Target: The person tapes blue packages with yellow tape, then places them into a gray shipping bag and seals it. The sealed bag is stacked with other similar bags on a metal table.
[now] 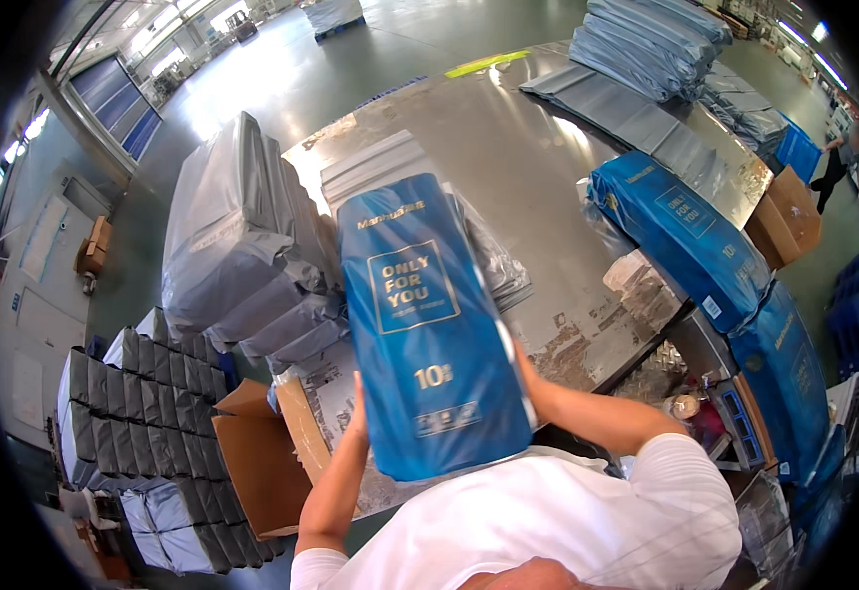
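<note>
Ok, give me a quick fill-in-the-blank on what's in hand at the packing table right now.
1. Both hands, left hand and right hand, hold one tall ____ package.
2. The package is held above a ____ table.
3. To the person's left, an open ____ box stands beside the table.
4. Stacks of ____ bags are piled on the table's left end.

Missing words: blue; metal; cardboard; grey

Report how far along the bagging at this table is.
Done, it seems: grey bags heaped left of the table, more packed upright in a box. In hand: a blue pack held between left hand and right hand. Left: two blue packs lie unbagged at right.
</note>
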